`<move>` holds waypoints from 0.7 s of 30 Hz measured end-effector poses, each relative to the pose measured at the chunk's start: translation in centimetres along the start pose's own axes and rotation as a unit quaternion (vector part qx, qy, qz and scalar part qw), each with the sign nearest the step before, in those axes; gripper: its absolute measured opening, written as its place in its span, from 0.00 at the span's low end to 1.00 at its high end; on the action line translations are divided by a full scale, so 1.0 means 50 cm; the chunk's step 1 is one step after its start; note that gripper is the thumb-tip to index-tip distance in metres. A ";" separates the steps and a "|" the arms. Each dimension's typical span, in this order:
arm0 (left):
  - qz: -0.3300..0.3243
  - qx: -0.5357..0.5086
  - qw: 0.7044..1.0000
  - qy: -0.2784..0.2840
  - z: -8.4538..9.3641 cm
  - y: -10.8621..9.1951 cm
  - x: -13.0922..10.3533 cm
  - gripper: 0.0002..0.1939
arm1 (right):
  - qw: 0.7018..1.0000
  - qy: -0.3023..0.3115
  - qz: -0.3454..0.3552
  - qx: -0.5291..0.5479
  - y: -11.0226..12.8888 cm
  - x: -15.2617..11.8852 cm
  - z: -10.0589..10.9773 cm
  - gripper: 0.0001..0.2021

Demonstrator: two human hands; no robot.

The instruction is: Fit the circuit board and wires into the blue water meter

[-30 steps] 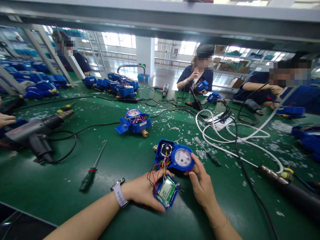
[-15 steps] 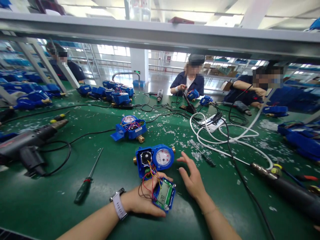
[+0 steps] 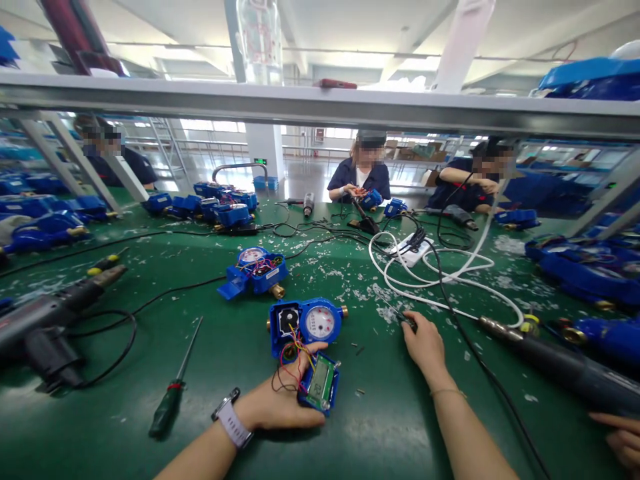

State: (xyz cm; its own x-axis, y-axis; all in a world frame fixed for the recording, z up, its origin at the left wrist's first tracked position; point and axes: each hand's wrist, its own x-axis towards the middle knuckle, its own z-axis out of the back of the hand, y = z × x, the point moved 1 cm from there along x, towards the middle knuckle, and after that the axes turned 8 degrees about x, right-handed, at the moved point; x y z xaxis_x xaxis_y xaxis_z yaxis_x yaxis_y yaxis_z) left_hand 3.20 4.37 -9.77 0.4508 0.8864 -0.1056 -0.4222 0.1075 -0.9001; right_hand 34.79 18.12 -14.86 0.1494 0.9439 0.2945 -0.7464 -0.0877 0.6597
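Note:
My left hand is closed around a small display module, a green circuit board with an LCD in a blue housing. Red, yellow and black wires run from it into the open compartment of a blue water meter, which lies just beyond with its round dial facing up. Further right, my right hand has its fingers closed on the dark handle of a thin screwdriver lying on the green table. The palm hides part of that handle.
A second opened water meter sits behind. To the left are a green-handled screwdriver and a heat gun. On the right lie another heat gun, a white cable and another person's hand. Small pins lie in the middle.
My right hand has moved right and forward from beside the meter and closed on the thin screwdriver. My left hand keeps its hold on the display module. The view has tilted up.

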 end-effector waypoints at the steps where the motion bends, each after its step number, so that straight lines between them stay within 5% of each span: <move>1: -0.002 0.002 1.000 0.002 0.001 0.000 0.000 0.48 | 1.000 -0.003 -0.009 0.011 0.003 -0.003 0.003 0.11; 9: -0.017 -0.177 0.983 0.052 -0.012 0.015 0.006 0.45 | 0.991 0.112 -0.022 0.069 -0.002 -0.030 0.043 0.08; 13: -0.020 -0.193 0.980 0.048 -0.018 0.021 0.010 0.45 | 0.989 0.091 -0.078 0.085 -0.028 -0.017 0.069 0.08; 18: 0.000 -0.151 0.988 0.028 -0.021 0.030 0.011 0.48 | 0.970 0.136 -0.079 0.188 -0.033 -0.014 0.076 0.08; 21: 0.007 -0.133 0.991 0.028 -0.021 0.030 0.010 0.51 | 0.964 0.082 -0.108 0.228 -0.031 -0.012 0.084 0.09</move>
State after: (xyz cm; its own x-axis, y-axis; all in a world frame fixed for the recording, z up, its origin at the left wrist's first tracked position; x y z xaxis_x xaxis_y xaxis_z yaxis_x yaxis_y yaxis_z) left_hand 3.61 4.51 -11.64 0.4927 0.8597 -0.1349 -0.2102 -0.0328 -0.9771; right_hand 38.56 16.36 -13.17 0.1371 0.9902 0.0270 -0.3402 0.0215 0.9401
